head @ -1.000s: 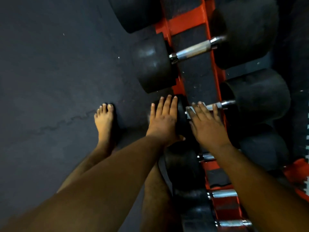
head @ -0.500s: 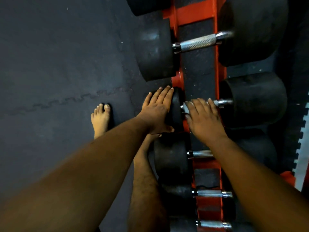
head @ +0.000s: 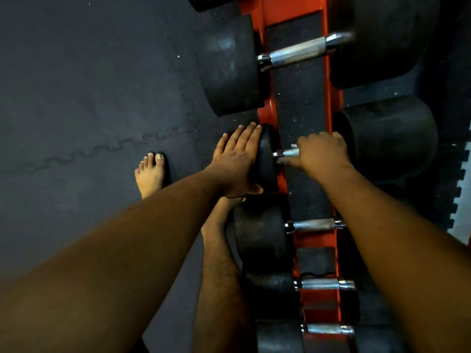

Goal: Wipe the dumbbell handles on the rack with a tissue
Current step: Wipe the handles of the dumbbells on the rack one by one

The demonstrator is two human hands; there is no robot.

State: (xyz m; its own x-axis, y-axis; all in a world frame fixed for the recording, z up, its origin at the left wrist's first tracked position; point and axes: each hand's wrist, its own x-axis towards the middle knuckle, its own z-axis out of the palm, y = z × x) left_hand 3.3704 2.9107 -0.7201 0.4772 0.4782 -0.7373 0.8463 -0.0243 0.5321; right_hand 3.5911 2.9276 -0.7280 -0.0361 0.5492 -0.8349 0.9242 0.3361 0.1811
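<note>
Nearest me, two smaller dumbbells (head: 323, 285) sit untouched on the orange rack (head: 270, 108). Past them, my left hand (head: 237, 161) lies flat, fingers straight, against the black dumbbell head (head: 266, 159), probably to stop it rolling. My right hand (head: 322, 151) curls round the knurled handle (head: 286, 152) to wipe it; the tissue is hidden under my fingers, so I can't confirm it. Beyond lies a bigger dumbbell's handle (head: 298, 53), and my bare foot (head: 150, 171) stands on the rubber floor mat (head: 89, 85).
</note>
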